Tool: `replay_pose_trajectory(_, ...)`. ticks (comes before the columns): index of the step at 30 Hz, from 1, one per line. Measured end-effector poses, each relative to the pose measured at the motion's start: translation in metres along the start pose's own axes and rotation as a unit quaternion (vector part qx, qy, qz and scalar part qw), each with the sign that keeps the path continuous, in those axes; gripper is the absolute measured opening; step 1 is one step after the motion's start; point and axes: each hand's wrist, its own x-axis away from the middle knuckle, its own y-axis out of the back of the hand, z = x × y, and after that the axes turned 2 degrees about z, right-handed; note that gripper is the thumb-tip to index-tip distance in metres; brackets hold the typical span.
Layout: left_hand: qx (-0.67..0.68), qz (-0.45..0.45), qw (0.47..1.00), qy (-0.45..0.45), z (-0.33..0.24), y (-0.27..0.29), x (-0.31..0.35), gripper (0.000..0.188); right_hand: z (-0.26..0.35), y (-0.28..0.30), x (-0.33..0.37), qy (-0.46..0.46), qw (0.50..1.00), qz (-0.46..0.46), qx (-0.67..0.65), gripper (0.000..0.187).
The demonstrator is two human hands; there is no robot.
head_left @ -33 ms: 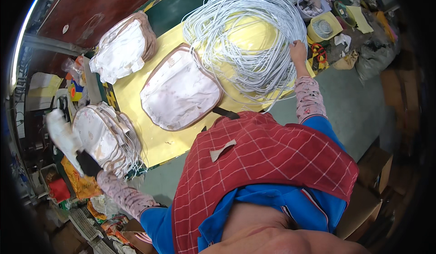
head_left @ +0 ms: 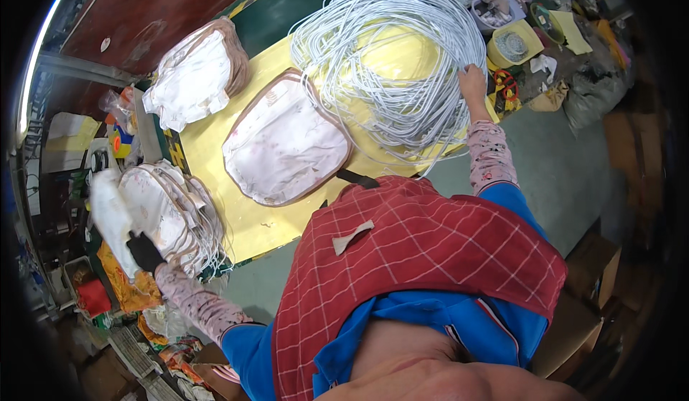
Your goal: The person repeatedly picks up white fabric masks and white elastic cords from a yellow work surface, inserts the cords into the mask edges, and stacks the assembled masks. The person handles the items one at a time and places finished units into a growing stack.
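Note:
My left hand [head_left: 146, 252], in a black glove, grips a white cloth piece [head_left: 113, 218] at the far left. The cloth is blurred and hangs beside a stack of rounded, floral cushion covers [head_left: 154, 204] with brown edging and white ties. My right hand [head_left: 472, 85], bare, is at the right edge of a large loose coil of white cord [head_left: 466, 49], its fingers closed over the strands. Between my arms lies a single rounded white floral cushion cover [head_left: 283, 143] with brown edging, flat on the yellow table sheet [head_left: 251, 232].
Another pile of white covers [head_left: 190, 78] with brown edging lies at the back left. Yellow tub [head_left: 527, 39] and other containers crowd the back right, near a red ring-shaped thing [head_left: 505, 84]. Cardboard boxes [head_left: 567, 336] stand at the lower right.
My left hand has moved slightly right and up with the white cloth, toward the stack of covers. My right hand stays at the cord coil.

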Motion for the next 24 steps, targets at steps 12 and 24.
replay_pose_trajectory(12,0.604,0.257,0.633,-0.411,-0.358,0.123,0.212,0.032,0.044,0.086,-0.006,0.041,0.999,0.019,0.028,0.032)
replay_pose_trajectory(24,0.624,0.465,0.253,-0.575,-0.415,0.094,0.274,0.036,0.310,0.243,0.150,0.147,0.495,0.356,-0.778,0.033)
